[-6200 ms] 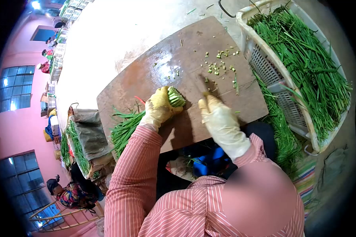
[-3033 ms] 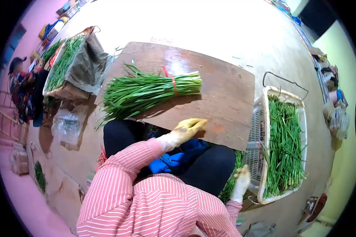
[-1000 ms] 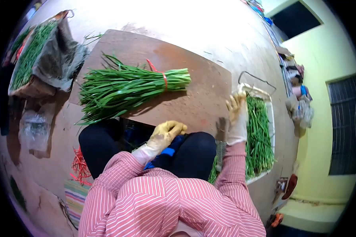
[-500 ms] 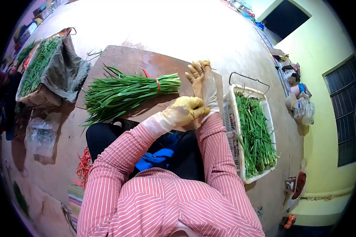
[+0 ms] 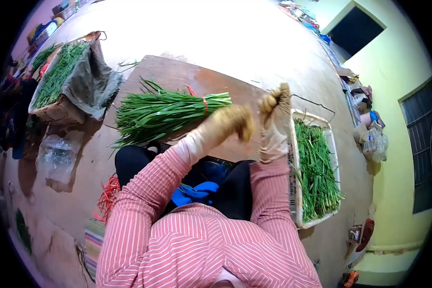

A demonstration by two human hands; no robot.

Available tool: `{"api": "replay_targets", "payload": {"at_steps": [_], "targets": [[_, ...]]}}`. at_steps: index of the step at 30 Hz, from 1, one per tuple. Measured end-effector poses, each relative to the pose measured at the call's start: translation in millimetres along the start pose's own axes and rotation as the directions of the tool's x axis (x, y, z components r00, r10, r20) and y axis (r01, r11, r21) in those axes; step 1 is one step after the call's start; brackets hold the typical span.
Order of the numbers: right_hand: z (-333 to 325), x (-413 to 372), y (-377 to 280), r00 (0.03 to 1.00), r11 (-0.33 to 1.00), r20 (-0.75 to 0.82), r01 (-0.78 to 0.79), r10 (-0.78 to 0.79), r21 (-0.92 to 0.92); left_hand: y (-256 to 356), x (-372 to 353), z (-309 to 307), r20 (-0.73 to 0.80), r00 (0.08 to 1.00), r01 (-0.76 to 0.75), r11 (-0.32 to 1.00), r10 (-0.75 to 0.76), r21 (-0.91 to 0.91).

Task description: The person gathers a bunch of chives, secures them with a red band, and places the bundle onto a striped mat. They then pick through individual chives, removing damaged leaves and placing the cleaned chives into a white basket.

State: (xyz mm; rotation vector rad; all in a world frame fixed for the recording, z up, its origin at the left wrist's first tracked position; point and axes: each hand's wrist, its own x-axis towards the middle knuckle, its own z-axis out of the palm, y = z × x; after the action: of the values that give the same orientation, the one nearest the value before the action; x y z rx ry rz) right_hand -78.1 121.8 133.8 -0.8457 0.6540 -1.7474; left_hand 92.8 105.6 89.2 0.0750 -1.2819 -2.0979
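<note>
My left hand (image 5: 225, 126), in a stained yellow glove, is smeared by motion above my lap; its fingers bend downward, and whether they hold anything is unclear. To its right my right hand (image 5: 275, 115), gloved too, is raised with its fingers curled in and nothing visible in them. The two hands are apart. A bundle of long green stalks (image 5: 161, 115) lies on the brown board (image 5: 153, 67), tied with a red band (image 5: 205, 106) near its pale ends. It is just beyond my left hand.
At the right stands a white crate (image 5: 300, 223) of green stalks. A second crate (image 5: 57, 113) with greens and a grey cloth (image 5: 93, 89) is at the left, near a clear plastic bag (image 5: 57, 156). Red ties (image 5: 109, 197) lie beside my left knee.
My left hand has come away from my right wrist. My right hand has moved right, and its spread fingers have curled in. The view has shifted slightly.
</note>
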Motion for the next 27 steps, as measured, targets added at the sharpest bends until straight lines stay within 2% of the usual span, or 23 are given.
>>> {"api": "replay_targets", "payload": {"at_steps": [1,2,3,4,5,6,8,9,11,12,15,16,17,19,20,21,23,24,25,26,27], "targets": [[19.1,-14.9,-9.7,0.972,0.967,-0.219,0.034,-0.091,-0.254,0.7,10.9,-17.0,-0.108,0.993,-0.088,0.947,0.057,-0.31],[28.3,-25.7,-11.1,0.977,0.884,-0.174,0.03,-0.125,-0.467,7.9,15.4,-25.1,-0.125,0.991,-0.089,0.948,0.053,-0.305],[42.5,-36.2,-5.5,0.98,0.888,-0.163,0.026,-0.113,-0.46,18.4,21.2,-32.1,-0.28,0.957,-0.172,0.92,0.072,-0.352],[61.0,-49.0,7.2,0.992,0.7,-0.024,0.07,-0.125,-0.71,24.8,24.0,-36.6,-0.428,0.901,-0.26,0.885,0.078,-0.386],[75.5,-56.9,19.3,0.989,0.446,0.111,0.144,-0.099,-0.884,26.3,25.5,-39.6,-0.436,0.896,-0.264,0.887,0.082,-0.377],[84.9,-59.8,27.2,0.989,0.452,0.113,0.146,-0.098,-0.88,25.9,28.4,-40.8,-0.441,0.894,-0.246,0.904,0.073,-0.35],[95.6,-62.2,36.1,0.965,0.079,0.261,0.261,-0.01,-0.962,19.7,37.7,-47.1,-0.456,0.889,-0.202,0.935,0.05,-0.292],[90.8,-60.2,40.8,0.966,0.083,0.257,0.257,-0.013,-0.963,17.2,37.7,-48.1,-0.454,0.89,-0.196,0.937,0.046,-0.29],[73.7,-50.3,56.8,0.951,0.145,0.309,0.306,0.004,-0.941,14.2,38.2,-49.6,-0.372,0.928,-0.083,0.967,-0.014,-0.242],[69.5,-46.5,60.3,0.949,0.296,0.315,0.295,0.02,-0.909,13.2,38.5,-51.2,-0.364,0.929,-0.023,0.972,-0.066,-0.235],[65.7,-49.5,62.2,0.928,0.331,0.362,0.314,0.092,-0.89,10.7,36.4,-51.6,-0.354,0.935,-0.014,0.989,-0.04,-0.149],[68.4,-53.2,61.1,0.919,0.383,0.349,0.26,0.182,-0.886,12.3,36.7,-50.6,-0.314,0.949,-0.008,0.996,-0.021,-0.092],[73.9,-60.6,62.0,0.911,0.418,0.377,0.28,0.168,-0.864,13.3,36.2,-47.9,-0.313,0.949,-0.005,0.996,-0.024,-0.091],[78.9,-67.4,63.6,0.879,0.371,0.453,0.374,0.15,-0.85,11.3,31.1,-39.4,-0.379,0.925,-0.082,0.99,0.034,-0.113],[74.5,-69.5,68.5,0.875,0.311,0.469,0.415,0.121,-0.855,4.6,26.6,-37.9,-0.393,0.911,-0.178,0.979,0.125,-0.1],[72.4,-68.7,64.4,0.874,0.314,0.471,0.416,0.122,-0.853,-1.0,28.0,-42.2,-0.396,0.909,-0.178,0.979,0.126,-0.097],[67.2,-65.9,47.6,0.919,0.334,0.317,0.231,0.233,-0.914,-10.1,25.3,-50.9,-0.283,0.959,-0.022,0.989,-0.021,-0.147],[65.3,-66.2,41.5,0.976,0.499,0.17,0.081,0.135,-0.863,-16.0,25.2,-46.6,-0.379,0.923,-0.048,0.959,-0.064,-0.279],[60.4,-63.6,36.4,0.997,0.654,-0.002,-0.051,0.076,-0.755,-13.8,18.2,-27.5,-0.498,0.862,-0.134,0.99,0.091,-0.05],[48.9,-55.5,31.5,1.0,0.819,0.002,-0.001,0.003,-0.574,-18.2,10.9,-20.1,-0.488,0.873,-0.083,0.99,0.015,-0.117],[37.6,-46.3,28.0,0.997,0.932,-0.022,0.057,-0.07,-0.359,-21.1,4.8,-13.3,-0.413,0.906,-0.11,0.994,0.09,-0.027]]}}
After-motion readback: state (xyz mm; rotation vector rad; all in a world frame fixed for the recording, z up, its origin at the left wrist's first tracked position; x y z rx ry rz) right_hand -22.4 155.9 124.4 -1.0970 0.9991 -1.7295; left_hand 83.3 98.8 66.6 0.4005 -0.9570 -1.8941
